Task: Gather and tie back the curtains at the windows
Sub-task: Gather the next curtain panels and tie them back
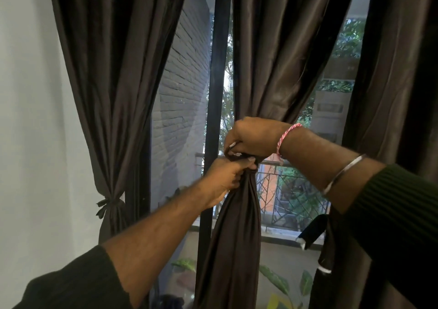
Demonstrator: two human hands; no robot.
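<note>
The middle dark brown curtain point(265, 76) hangs in front of the window and is bunched into a narrow bundle at its waist. My left hand point(225, 178) grips the gathered bundle just below the waist. My right hand point(251, 137) sits right above it, fingers curled round a thin dark tie strip point(239, 156) that wraps the bundle. The left curtain point(106, 71) is gathered low down by a knotted tie point(104, 205). A third curtain point(398, 83) hangs at the right, with a loose dark tie band point(312, 231) dangling beside it.
A black window frame post point(213, 95) stands between the left and middle curtains. White wall point(30, 119) lies to the left. Outside are a grey brick wall point(182, 83), a balcony railing point(289, 194) and foliage. Green leaves point(275, 278) show low by the sill.
</note>
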